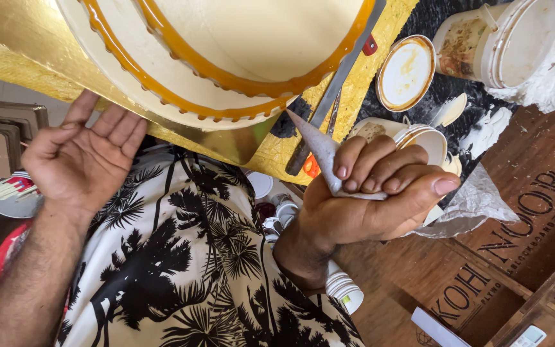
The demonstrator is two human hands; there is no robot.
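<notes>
We are looking down at a big cream cake [239,45] ringed with two bands of amber glaze, sitting on a gold board [27,45] that is filling the top of the view. A patterned black-and-white shirt [181,270] is taking up the lower middle. At the upper right a white tub [515,42] is lying on its side on the wooden surface [419,276], with its round lid [406,72] just beside it and a smaller cup [419,138] nearer to us. A long metal spatula [335,90] is lying slantwise across the board's edge. Our left hand [81,160] is resting open, palm up, fingers spread, its fingertips touching the underside of the board and holding nothing. Our right hand [374,193] is closing its fingers and thumb firmly around a paper piping cone [319,148], whose narrow tip is pointing at the cake's lower edge, right by the outer glaze band. Small white bottles [342,289] are lying below that wrist.
</notes>
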